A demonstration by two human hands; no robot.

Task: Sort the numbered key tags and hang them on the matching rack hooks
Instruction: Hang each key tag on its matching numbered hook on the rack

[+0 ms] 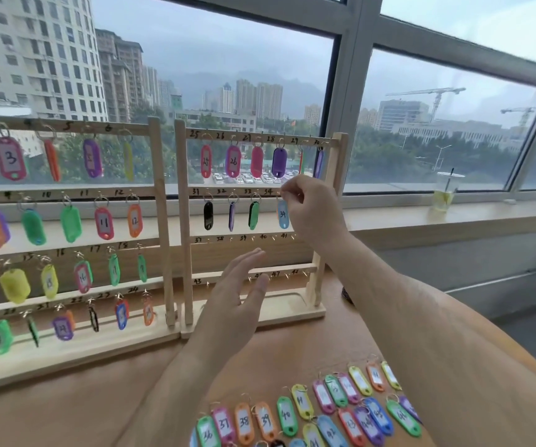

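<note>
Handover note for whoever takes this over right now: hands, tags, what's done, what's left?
Right hand pinches the ring of blue tag 34 at hook 34 on the right rack; whether it is hooked yet is hidden.
Left hand is open, holding nothing, in front of the lower rows.
Done: left rack visible hooks filled; right rack 25 to 33 hung.
Left: seat 34, then hang the loose tags lying on the table. Hooks 37 onward are bare.

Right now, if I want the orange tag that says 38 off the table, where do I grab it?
Pinch the metal ring at the far end of the orange tag 38, from above. It lies flat with tag 37 and tag 39 close beside it, so that end looks freest.
</note>
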